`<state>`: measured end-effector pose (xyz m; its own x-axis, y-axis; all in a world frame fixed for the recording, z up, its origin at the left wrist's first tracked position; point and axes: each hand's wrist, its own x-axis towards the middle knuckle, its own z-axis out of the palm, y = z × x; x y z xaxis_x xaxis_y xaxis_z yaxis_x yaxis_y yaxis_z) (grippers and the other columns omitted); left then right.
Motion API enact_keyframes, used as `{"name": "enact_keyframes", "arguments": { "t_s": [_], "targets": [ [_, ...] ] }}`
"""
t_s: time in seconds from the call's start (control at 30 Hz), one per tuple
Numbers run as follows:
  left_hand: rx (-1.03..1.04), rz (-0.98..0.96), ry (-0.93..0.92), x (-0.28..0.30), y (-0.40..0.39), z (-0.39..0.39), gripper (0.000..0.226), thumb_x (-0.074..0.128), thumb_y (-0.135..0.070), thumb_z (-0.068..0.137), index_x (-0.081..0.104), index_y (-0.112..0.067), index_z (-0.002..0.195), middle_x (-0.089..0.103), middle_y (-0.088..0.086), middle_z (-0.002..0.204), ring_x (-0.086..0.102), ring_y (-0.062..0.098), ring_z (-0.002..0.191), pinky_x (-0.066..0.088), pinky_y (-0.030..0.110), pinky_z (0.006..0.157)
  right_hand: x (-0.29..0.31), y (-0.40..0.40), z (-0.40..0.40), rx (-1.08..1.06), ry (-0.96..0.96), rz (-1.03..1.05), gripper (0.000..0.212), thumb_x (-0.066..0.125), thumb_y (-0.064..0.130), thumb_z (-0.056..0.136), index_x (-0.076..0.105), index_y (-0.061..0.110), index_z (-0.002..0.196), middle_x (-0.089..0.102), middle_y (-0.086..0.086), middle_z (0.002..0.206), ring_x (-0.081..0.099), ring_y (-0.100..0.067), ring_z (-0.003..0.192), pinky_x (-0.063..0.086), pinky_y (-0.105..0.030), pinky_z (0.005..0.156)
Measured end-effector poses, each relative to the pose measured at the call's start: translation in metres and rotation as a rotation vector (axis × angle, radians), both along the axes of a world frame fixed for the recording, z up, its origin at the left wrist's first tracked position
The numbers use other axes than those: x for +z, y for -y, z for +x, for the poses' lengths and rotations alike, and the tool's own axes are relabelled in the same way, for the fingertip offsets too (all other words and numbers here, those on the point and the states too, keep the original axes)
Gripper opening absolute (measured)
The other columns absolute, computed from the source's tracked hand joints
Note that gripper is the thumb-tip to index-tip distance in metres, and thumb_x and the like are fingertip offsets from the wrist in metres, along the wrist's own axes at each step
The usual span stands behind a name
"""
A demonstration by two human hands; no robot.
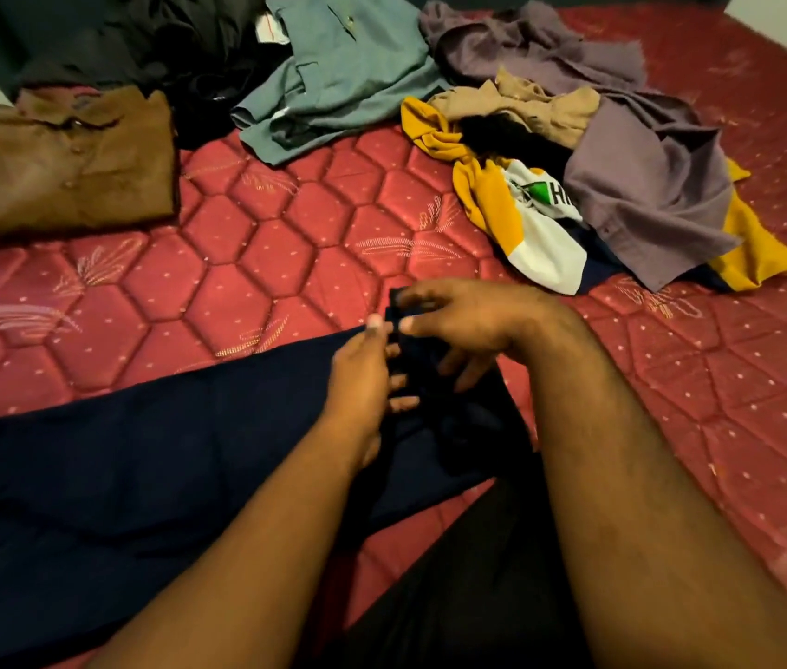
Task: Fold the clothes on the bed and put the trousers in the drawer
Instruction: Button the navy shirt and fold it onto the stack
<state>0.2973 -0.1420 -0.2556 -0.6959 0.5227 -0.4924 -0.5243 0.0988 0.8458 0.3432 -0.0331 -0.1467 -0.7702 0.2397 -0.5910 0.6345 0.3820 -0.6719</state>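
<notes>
Head view: both hands meet at one end of the navy trousers [116, 465] on the red mattress [285, 224]. Left hand [362, 383] pinches the edge with thumb and fingers; right hand [459, 325] curls fingers over the same end. The rest of the trousers stretches away to the left of the grip. Folded brown shirt [82, 161] lies far beyond it to the left; an unfolded pile [623, 176] lies beyond it to the right.
</notes>
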Motion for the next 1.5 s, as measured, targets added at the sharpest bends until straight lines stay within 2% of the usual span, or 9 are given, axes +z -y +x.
{"name": "enact_keyframes", "arguments": {
  "t_s": [0.2, 0.37, 0.6, 0.83, 0.93, 1.07, 1.2, 1.37, 1.5],
  "targets": [
    [-0.042, -0.099, 0.191, 0.005, 0.014, 0.011, 0.067, 0.065, -0.057, 0.084, 0.048, -0.02, 0.137, 0.062, -0.002, 0.112, 0.066, 0.026, 0.092, 0.058, 0.04, 0.059, -0.023, -0.029, 0.0, -0.322, -0.43, 0.174, 0.014, 0.051, 0.009, 0.097, 0.065, 0.012, 0.099, 0.063, -0.011, 0.091, 0.058, -0.018, 0.065, 0.048, -0.028, 0.058],
    [-0.054, -0.191, 0.175, 0.018, -0.011, 0.023, 0.068, 0.077, -0.039, 0.082, 0.04, -0.017, 0.135, 0.059, 0.007, 0.101, 0.061, 0.024, 0.076, 0.051, 0.03, 0.047, -0.066, -0.057, 0.022, -0.228, 0.07, 0.293, 0.014, 0.056, -0.004, 0.087, 0.066, 0.006, 0.088, 0.057, -0.007, 0.067, 0.049, -0.016, 0.054, 0.039, -0.024, 0.045],
    [0.084, -0.065, 0.019, 0.011, -0.019, 0.033, 0.045, 0.081, -0.008, 0.076, 0.058, -0.01, 0.115, 0.07, 0.009, 0.107, 0.069, 0.024, 0.096, 0.059, 0.035, 0.074, -0.056, -0.052, 0.021, -0.328, 0.005, 0.108, 0.02, 0.065, -0.002, 0.086, 0.056, 0.011, 0.098, 0.05, -0.004, 0.063, 0.043, -0.012, 0.05, 0.035, -0.017, 0.038],
    [0.244, 0.081, 0.065, 0.017, 0.019, 0.028, 0.022, 0.07, -0.001, 0.084, 0.068, -0.005, 0.106, 0.074, 0.013, 0.096, 0.072, 0.028, 0.088, 0.061, 0.039, 0.076, -0.059, -0.043, 0.015, -0.155, 0.203, 0.123, 0.066, 0.074, 0.056, 0.075, 0.063, 0.003, 0.113, 0.067, -0.014, 0.113, 0.063, -0.026, 0.087, 0.05, -0.032, 0.067],
    [0.271, -0.013, 0.063, 0.016, 0.037, 0.024, 0.023, 0.069, -0.001, 0.086, 0.064, -0.009, 0.108, 0.072, 0.011, 0.1, 0.071, 0.027, 0.087, 0.061, 0.036, 0.069, -0.065, -0.032, 0.007, -0.103, 0.189, 0.106, 0.059, 0.079, 0.05, 0.072, 0.068, 0.005, 0.108, 0.07, -0.014, 0.109, 0.065, -0.028, 0.097, 0.052, -0.041, 0.086],
    [0.305, -0.116, -0.024, 0.005, 0.046, 0.021, 0.031, 0.074, 0.002, 0.081, 0.059, -0.016, 0.1, 0.069, 0.008, 0.104, 0.068, 0.019, 0.085, 0.058, 0.031, 0.065, -0.074, -0.031, 0.007, -0.165, 0.148, 0.029, 0.029, 0.08, 0.023, 0.077, 0.064, 0.004, 0.092, 0.063, -0.014, 0.084, 0.057, -0.025, 0.07, 0.049, -0.035, 0.064],
    [0.248, -0.221, -0.222, 0.0, 0.051, 0.018, 0.069, 0.079, -0.003, 0.075, 0.046, -0.024, 0.132, 0.062, 0.009, 0.12, 0.063, 0.025, 0.106, 0.054, 0.043, 0.094, -0.082, -0.023, 0.003, -0.182, 0.089, 0.142, 0.031, 0.083, 0.009, 0.069, 0.053, 0.01, 0.073, 0.056, -0.014, 0.068, 0.053, -0.024, 0.062, 0.047, -0.038, 0.055],
    [-0.067, -0.866, -1.165, 0.015, 0.046, 0.027, 0.082, 0.064, -0.042, 0.087, 0.019, -0.027, 0.153, 0.015, 0.008, 0.159, 0.024, 0.031, 0.141, 0.033, 0.054, 0.108, -0.082, -0.023, -0.001, -0.256, -0.017, 0.183, 0.041, 0.085, 0.002, 0.064, 0.055, 0.014, 0.088, 0.059, -0.009, 0.074, 0.057, -0.021, 0.063, 0.052, -0.033, 0.06],
    [-0.558, -0.901, -1.141, 0.001, 0.025, 0.011, 0.081, 0.035, -0.068, 0.092, 0.002, -0.029, 0.156, -0.008, -0.002, 0.164, -0.009, 0.027, 0.15, -0.003, 0.066, 0.112, -0.083, -0.032, -0.01, -0.403, -0.294, 0.269, 0.051, 0.082, -0.004, 0.063, 0.053, 0.021, 0.096, 0.054, -0.001, 0.076, 0.052, -0.016, 0.061, 0.042, -0.025, 0.052]
  ]
}}
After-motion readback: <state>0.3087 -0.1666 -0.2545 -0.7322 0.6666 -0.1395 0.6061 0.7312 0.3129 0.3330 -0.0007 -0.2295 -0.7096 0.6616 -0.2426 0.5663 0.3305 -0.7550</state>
